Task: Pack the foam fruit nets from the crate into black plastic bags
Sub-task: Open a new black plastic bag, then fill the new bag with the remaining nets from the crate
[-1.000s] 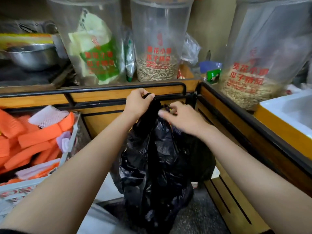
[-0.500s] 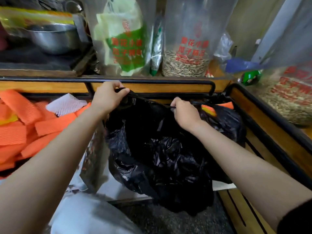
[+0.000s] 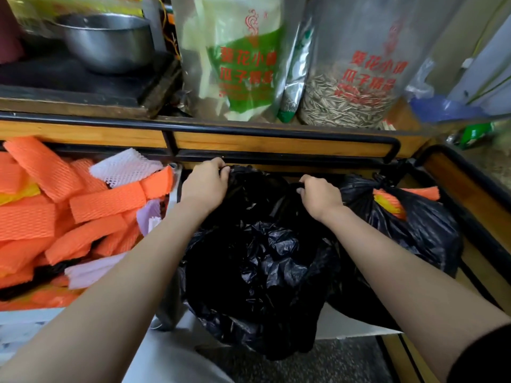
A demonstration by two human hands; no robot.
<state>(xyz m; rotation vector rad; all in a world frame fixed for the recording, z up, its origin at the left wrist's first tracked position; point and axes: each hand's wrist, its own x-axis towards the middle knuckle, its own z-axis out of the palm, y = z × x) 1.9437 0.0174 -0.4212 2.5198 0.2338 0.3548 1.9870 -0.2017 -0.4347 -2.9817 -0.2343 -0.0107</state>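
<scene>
A black plastic bag (image 3: 257, 261) hangs open between my hands below the wooden counter. My left hand (image 3: 206, 183) grips its left rim and my right hand (image 3: 318, 196) grips its right rim. At the left, a white crate (image 3: 25, 319) holds several orange foam fruit nets (image 3: 107, 201), with a white net (image 3: 124, 167) and pale purple ones (image 3: 91, 272) among them. A second black bag (image 3: 420, 236), tied at the top, sits at the right with orange nets (image 3: 390, 203) poking out.
A wooden counter with a black metal rail (image 3: 276, 134) runs behind the bags. On it stand clear bags of sunflower seeds (image 3: 345, 103), a green-printed bag (image 3: 243, 64) and a steel bowl (image 3: 107, 40). A wooden frame (image 3: 470, 194) bounds the right side.
My hands moved apart and pulled the black bag's mouth wide open. The view swung left and down, bringing the crate of nets and the second bag into sight.
</scene>
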